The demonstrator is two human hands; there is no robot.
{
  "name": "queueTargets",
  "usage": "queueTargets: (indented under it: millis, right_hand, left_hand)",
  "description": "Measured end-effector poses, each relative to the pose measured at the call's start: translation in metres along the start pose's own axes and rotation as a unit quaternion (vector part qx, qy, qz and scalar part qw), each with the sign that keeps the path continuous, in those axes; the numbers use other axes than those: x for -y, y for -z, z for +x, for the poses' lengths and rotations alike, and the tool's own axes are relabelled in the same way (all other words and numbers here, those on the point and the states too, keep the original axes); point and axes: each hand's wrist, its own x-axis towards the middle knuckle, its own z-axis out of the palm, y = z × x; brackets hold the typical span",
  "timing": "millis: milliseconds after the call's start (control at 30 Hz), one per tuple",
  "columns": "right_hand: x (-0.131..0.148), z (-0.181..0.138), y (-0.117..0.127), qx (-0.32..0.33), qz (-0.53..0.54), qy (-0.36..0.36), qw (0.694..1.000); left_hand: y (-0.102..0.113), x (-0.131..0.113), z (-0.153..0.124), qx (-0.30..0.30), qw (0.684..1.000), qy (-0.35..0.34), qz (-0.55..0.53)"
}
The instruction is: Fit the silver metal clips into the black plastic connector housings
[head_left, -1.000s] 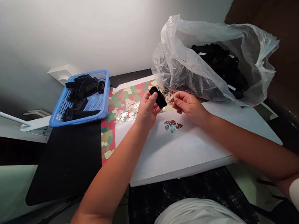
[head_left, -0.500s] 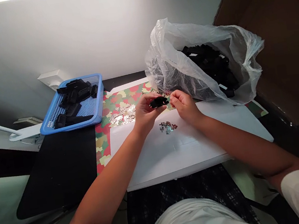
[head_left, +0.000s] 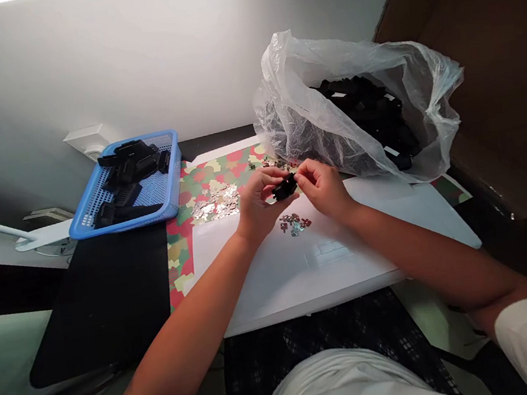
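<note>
A small black plastic part (head_left: 285,187) sits between my hands, held in the fingertips of my left hand (head_left: 258,203). The fingers of my right hand (head_left: 324,189) pinch at its right end; anything small held there is hidden. Just below my hands, a small cluster of metal pieces (head_left: 294,223) lies on a white board (head_left: 332,266). A larger scatter of silvery pieces (head_left: 215,203) lies on a camouflage-patterned mat (head_left: 181,261) to the left of my left hand.
A blue mesh basket (head_left: 164,185) holding black parts (head_left: 126,167) stands to the left. To the right, a clear plastic bag (head_left: 305,74) holds many more black parts (head_left: 363,108). A black desk surface (head_left: 102,305) lies to the left, and a wall runs behind.
The black part has turned from standing upright in my left hand to lying lower and more sideways. My hands have moved closer, and my right fingers now reach it.
</note>
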Motion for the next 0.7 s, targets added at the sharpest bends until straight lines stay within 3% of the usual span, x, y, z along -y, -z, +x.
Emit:
queueTargets:
  millis: [233, 333, 567, 700]
  right_hand:
    - [-0.004, 0.008, 0.007, 0.062, 0.191, -0.098, 0.975]
    - [-0.003, 0.01, 0.011, 0.099, 0.19, -0.119, 0.97]
    - [-0.004, 0.017, 0.024, 0.221, 0.144, -0.137, 0.955]
    - [0.001, 0.02, 0.027, 0.23, 0.135, -0.132, 0.955]
  left_hand:
    - [0.0, -0.001, 0.0, -0.007, 1.0, 0.006, 0.002]
    - [0.0, -0.005, -0.001, 0.001, 1.0, -0.001, 0.03]
    - [0.002, -0.012, 0.0, 0.082, 0.991, -0.026, 0.104]
    - [0.0, -0.015, 0.0, 0.043, 0.995, 0.015, 0.085]
